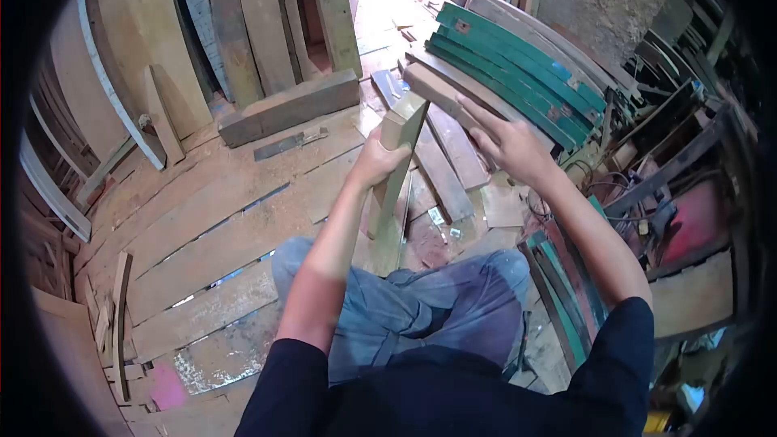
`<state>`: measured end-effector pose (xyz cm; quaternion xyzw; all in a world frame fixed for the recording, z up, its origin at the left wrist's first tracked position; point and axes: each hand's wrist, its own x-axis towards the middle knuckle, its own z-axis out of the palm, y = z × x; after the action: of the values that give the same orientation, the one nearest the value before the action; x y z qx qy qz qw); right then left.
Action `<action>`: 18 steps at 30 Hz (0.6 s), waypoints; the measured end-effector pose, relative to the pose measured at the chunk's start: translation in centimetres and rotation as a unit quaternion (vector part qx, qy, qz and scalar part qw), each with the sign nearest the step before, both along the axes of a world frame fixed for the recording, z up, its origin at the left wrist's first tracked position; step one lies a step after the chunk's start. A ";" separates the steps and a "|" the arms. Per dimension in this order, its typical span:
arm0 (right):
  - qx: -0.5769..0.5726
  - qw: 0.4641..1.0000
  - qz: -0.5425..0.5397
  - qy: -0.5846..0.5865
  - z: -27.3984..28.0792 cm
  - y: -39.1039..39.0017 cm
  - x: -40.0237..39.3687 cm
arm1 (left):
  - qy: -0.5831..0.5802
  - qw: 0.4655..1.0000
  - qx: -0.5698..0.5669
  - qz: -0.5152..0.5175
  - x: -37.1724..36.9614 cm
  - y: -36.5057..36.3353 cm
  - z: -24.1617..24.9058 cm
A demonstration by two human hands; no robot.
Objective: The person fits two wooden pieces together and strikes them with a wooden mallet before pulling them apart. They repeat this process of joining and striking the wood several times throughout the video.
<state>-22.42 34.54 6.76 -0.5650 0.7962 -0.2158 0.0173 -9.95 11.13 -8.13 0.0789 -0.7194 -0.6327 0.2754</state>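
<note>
Rough floorboards [210, 218] ran across the workshop, with dark gaps showing between several of them, and the person sat low on them with knees in blue trousers [421, 307] drawn up. Open floor lay mostly to the person's left, bare planking reaching as far as a heavy timber block [291, 105] that lay flat near the leaning boards [210, 24] stacked upright along the far wall. A small flat metal piece [287, 143] lay just in front of that block. To the right there was little room: a pile of curved green-painted slats [518, 73] lay close by, and beyond it a tangle of dark frames and scrap crowded the edge.

The left hand [379, 160] was closed around a narrow wooden piece [396, 178], gripping it near its upper end. That piece stood tilted, its lower end down by the knees and its top leaning away towards the slats. The right hand [506, 142] was open, fingers stretched out flat, resting on the end of a plank [441, 89] that jutted from the pile, just beside the top of the held piece. Short brown boards [453, 154] lay loose on the floor beneath both hands, overlapping one another. I saw no bins or boxes clearly enough to tell their contents.
</note>
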 end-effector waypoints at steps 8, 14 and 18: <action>-0.011 1.000 -0.012 0.026 1.2 -0.3 0.5 | -0.004 1.000 -0.002 -0.003 -1.2 0.7 0.9; 0.011 0.997 -0.037 0.062 0.7 0.2 -1.3 | 0.021 1.000 -0.021 -0.004 -1.3 1.5 1.2; -0.012 0.998 0.061 0.033 0.2 1.4 0.3 | 0.007 1.000 -0.021 -0.008 -1.6 0.9 0.8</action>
<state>-22.10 35.92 6.91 -0.6194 0.7577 -0.2054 -0.0028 -11.52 12.04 -7.32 0.0629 -0.7313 -0.6199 0.2774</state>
